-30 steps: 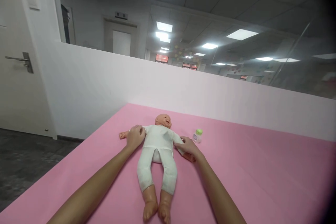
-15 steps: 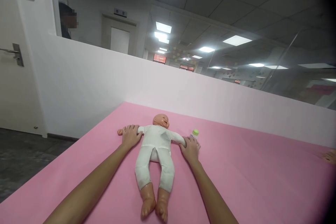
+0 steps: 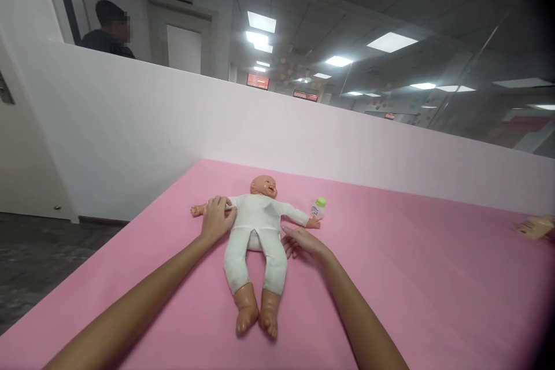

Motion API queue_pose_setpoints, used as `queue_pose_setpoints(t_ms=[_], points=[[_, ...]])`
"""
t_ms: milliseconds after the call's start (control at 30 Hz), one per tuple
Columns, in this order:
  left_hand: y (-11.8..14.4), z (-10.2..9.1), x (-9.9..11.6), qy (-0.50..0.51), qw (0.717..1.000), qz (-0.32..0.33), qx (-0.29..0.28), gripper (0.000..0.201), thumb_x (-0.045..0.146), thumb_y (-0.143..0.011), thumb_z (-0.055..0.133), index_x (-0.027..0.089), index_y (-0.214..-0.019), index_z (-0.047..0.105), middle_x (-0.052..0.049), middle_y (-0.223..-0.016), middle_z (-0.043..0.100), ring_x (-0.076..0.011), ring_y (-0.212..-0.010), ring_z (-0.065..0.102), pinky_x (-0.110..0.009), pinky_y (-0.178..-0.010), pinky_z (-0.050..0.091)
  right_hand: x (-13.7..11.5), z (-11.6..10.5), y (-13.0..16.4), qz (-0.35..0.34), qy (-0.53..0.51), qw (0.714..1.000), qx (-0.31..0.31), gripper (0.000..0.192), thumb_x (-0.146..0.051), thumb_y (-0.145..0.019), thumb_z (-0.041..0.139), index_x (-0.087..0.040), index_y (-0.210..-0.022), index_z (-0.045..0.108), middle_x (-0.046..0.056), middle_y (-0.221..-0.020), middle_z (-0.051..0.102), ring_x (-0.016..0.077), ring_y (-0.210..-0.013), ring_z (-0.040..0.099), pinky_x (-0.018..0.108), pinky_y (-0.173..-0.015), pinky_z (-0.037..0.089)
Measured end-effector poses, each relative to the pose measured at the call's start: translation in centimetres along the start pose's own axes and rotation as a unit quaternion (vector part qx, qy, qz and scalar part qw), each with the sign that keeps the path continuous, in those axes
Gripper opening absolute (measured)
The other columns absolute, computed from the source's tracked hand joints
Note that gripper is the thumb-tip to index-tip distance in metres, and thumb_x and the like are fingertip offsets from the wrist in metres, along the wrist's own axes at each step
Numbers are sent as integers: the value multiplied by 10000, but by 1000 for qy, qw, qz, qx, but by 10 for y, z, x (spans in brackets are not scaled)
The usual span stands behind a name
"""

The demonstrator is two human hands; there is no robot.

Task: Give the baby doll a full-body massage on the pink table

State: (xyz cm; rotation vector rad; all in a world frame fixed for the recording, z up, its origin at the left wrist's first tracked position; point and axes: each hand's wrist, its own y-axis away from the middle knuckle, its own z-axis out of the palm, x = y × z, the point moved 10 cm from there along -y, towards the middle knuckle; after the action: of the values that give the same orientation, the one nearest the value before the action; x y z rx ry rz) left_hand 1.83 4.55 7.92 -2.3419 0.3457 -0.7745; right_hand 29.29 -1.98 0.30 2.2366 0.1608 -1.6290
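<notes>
The doll (image 3: 259,225) lies face up on the pink table (image 3: 411,277), arms spread. The left hand (image 3: 217,219) rests flat over its sleeve; the right hand (image 3: 299,241) hovers open beside its hip. Soft cloth body, hard limbs (probably light): best taken under the torso.

Your right side is mostly bare pink bench (image 3: 411,277). Small bottle (image 3: 318,207) stands just beside the doll's (image 3: 258,231) outstretched hand. White wall (image 3: 347,150) blocks the far edge; box (image 3: 535,226) sits at far right.
</notes>
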Motion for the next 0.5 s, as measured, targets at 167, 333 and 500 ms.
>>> queue_pose_setpoints(t_ms=[167, 333, 500], points=[[34, -18, 0, 128, 977, -78, -148, 448, 610, -907, 571, 237, -1151, 620, -14, -814, 655, -256, -791, 627, -360, -718, 444, 8, 40, 19, 39, 15, 977, -211, 672, -748, -889, 596, -101, -876, 779, 141, -803, 780, 210, -689, 747, 268, -604, 567], [73, -3, 6, 247, 905, -150, -313, 783, 646, -763, 736, 260, -1428, 586, -57, -926, 776, -326, -889, 733, -385, -736, 531, 10, 52, 11, 38, -73, 980, -182, 523, -633, -766, 812, -118, -818, 737, 68, -744, 728, 162, -631, 679, 267, -618, 557], [89, 10, 24, 326, 863, -145, -358, 792, 533, -726, 821, 328, -1452, 579, -61, -1349, 711, -355, -1215, 680, -401, -902, 581, 11, 48, 16, 29, -201, 973, -106, 298, -406, -788, 828, -144, -897, 735, 23, -799, 672, 163, -769, 619, 284, -721, 526]])
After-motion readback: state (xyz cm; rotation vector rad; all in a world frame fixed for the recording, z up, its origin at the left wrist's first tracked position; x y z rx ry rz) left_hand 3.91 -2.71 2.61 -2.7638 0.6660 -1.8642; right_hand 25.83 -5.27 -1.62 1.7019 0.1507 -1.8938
